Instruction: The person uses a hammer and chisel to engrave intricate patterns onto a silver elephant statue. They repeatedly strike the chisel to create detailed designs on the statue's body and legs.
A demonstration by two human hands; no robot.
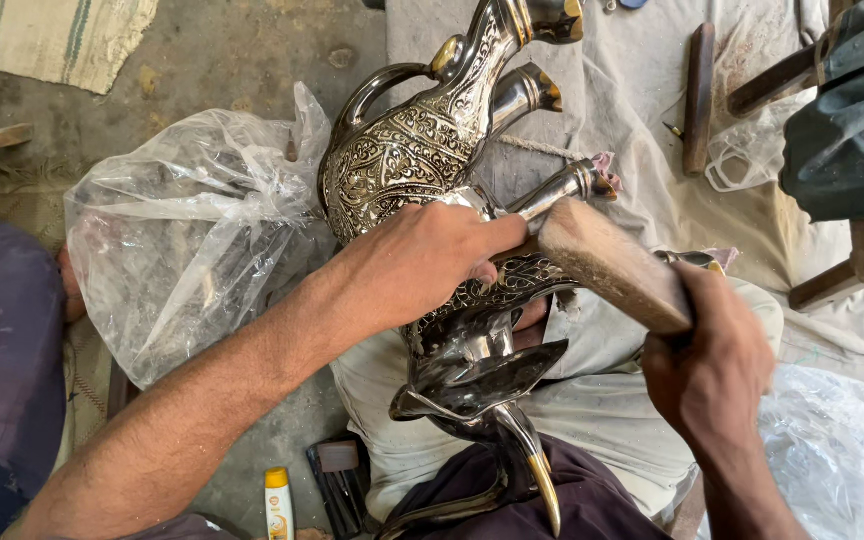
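Low centre, nearest the camera: dark trousers (552,505) and a pale lap cloth (602,420), with a curved, gold-tipped spout (542,475) of an ornate metal jug (472,340) pointing down between the knees. Bottom left of that, on the floor: a small yellow-capped tube (278,503) beside a dark case (340,485). Lower right: right hand (712,365) clenched around the handle of a wooden mallet (612,265), head angled up-left and meeting the jug's engraved body. Centre: left hand (432,255), forearm entering from the lower left, gripping the jug from above, fingers wrapped over its body, thumb stretched toward the mallet head. Just behind the hand, upper centre: a second engraved jug (402,160), lying tilted, neck and gold-trimmed rim toward the top edge, handle arching to its left, touching or very close to the first; exact contact hidden by the hand. Left of centre: a crumpled clear plastic bag (182,240) on the grey floor (222,60). Far left edge: a dark purple cloth (2,340). Lower right corner: more clear plastic (842,450). Upper right: a white sheet (642,100) bearing a wooden stick (698,95), and a wooden stool (857,255) draped with a dark green cloth (852,130). Top left corner: a striped mat (52,35).
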